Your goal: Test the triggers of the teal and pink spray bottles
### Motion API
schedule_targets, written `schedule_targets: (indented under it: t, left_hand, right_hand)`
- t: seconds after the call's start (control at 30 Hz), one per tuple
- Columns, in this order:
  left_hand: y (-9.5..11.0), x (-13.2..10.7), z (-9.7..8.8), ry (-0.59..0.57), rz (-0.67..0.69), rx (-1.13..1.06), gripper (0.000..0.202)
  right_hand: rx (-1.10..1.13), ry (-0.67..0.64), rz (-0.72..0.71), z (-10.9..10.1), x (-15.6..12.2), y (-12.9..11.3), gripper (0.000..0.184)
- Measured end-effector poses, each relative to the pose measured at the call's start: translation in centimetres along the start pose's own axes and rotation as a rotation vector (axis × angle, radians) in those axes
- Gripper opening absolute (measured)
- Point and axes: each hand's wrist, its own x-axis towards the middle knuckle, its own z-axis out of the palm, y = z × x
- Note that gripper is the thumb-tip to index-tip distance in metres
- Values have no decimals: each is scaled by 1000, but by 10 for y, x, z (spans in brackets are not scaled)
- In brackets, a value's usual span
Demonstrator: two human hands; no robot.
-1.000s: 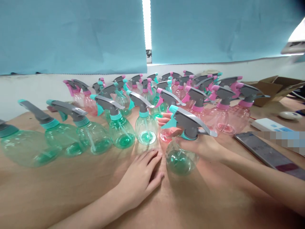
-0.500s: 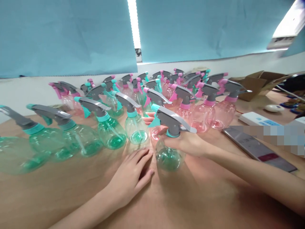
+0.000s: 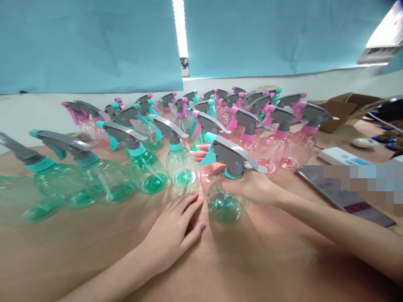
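My right hand (image 3: 252,184) is wrapped round the neck of a green spray bottle (image 3: 225,205) with a grey trigger and teal nozzle, standing upright on the brown table (image 3: 94,260). My left hand (image 3: 171,233) lies flat on the table just left of that bottle, fingers stretched out, holding nothing. A row of green spray bottles (image 3: 145,167) runs to the left, the nearest one (image 3: 181,165) right behind my left hand. Pink spray bottles (image 3: 277,142) stand behind and to the right.
Several more pink and green bottles crowd the back near the white wall (image 3: 37,113). A phone (image 3: 343,195) lies flat at the right, with a white box (image 3: 341,157), a white mouse (image 3: 365,142) and a cardboard box (image 3: 343,109) beyond it.
The view swung a little sideways and back. My right hand keeps its hold on the green bottle, which stays in about the same place. My left hand stays flat.
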Motion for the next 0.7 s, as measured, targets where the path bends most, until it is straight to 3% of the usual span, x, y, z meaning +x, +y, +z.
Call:
schedule_targets:
  t: [0.23, 0.53, 0.7]
  left_hand:
    - [3, 1, -5, -51, -25, -1, 42]
    - [-2, -3, 3, 19, -21, -19, 44]
    - [-2, -4, 2, -2, -28, -25, 44]
  right_hand:
    - [72, 2, 43, 0, -3, -6, 18]
    - [77, -28, 9, -5, -1, -18, 16]
    - [23, 25, 50, -6, -4, -18, 10]
